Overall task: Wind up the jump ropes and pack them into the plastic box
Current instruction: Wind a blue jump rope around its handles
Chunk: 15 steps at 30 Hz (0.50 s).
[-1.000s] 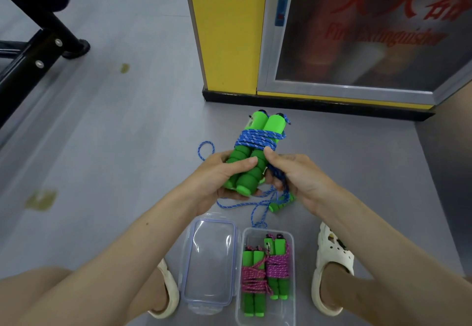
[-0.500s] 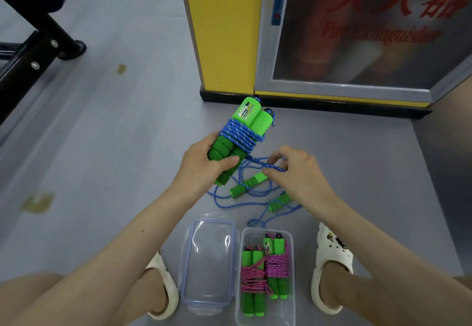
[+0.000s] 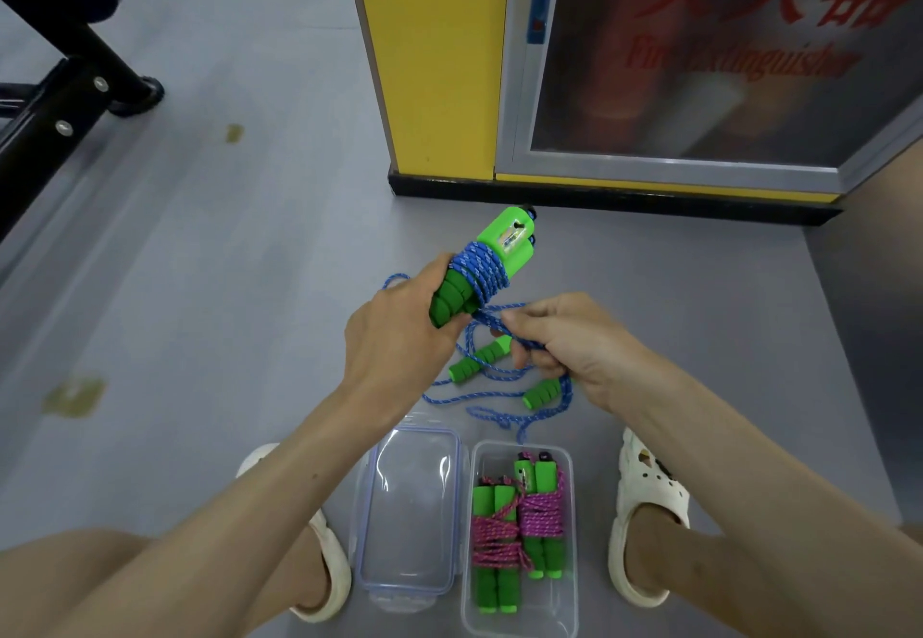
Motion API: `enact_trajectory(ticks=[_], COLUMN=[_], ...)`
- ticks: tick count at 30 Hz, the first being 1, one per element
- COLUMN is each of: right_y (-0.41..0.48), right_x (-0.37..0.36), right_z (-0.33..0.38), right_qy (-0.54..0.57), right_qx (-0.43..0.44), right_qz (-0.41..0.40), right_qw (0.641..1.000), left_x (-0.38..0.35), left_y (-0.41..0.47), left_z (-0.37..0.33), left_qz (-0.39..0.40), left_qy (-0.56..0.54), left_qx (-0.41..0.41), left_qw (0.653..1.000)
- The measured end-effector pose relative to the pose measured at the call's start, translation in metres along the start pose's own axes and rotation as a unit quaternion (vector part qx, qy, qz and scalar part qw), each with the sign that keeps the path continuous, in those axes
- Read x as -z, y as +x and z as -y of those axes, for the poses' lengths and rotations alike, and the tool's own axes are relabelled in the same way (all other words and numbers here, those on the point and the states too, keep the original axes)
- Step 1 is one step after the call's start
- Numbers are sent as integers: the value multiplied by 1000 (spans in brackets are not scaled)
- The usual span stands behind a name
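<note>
Winding is the step in hand, by my reading. At centre frame my left hand [image 3: 394, 332] is wrapped round the lower end of a pair of green handles [image 3: 504, 243], which already carry a thick coil of blue rope [image 3: 479, 270] about their middle. Just right of it, my right hand [image 3: 564, 342] pinches a loose strand of that rope between curled fingers. Below both hands, a second blue rope [image 3: 499, 415] lies tangled on the floor with its two green handles [image 3: 479, 360] apart.

Next I judge the strand must be drawn taut and carried round the coil without snagging the tangle beneath, then the tail tucked in.

At lower centre the clear lid [image 3: 409, 512] lies flat on the floor, and touching its right edge sits the plastic box [image 3: 522, 625], open, with two pink-roped bundles [image 3: 492, 537] laid side by side inside it.

For the room: a black metal frame [image 3: 55, 103] crosses the upper left, the grey floor [image 3: 225, 263] shows a few yellowish stains, a yellow pillar [image 3: 434, 53] stands at top centre, and a glass-fronted fire extinguisher cabinet [image 3: 699, 53] fills the upper right.
</note>
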State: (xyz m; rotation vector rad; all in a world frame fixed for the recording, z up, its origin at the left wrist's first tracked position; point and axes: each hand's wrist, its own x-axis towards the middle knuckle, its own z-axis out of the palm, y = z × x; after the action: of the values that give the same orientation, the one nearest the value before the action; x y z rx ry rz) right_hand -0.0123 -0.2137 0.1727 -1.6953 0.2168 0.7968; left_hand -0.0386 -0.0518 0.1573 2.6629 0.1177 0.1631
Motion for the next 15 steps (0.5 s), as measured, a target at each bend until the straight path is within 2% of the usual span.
enact_trajectory(ticks=[5, 10, 15], right_y=[4, 6, 10], right_x=[-3, -15, -19], right_z=[-2, -5, -5], right_qy=[48, 66, 172], right_qx=[5, 20, -37], right_qz=[5, 21, -23], right_qw=[999, 997, 984], left_x=[-7, -13, -23], left_y=[-6, -10, -12], left_z=[-1, -8, -11], left_qz=[-44, -56, -100], left_qy=[98, 208, 264], left_qx=[-70, -104, -138], left_qw=[992, 971, 949])
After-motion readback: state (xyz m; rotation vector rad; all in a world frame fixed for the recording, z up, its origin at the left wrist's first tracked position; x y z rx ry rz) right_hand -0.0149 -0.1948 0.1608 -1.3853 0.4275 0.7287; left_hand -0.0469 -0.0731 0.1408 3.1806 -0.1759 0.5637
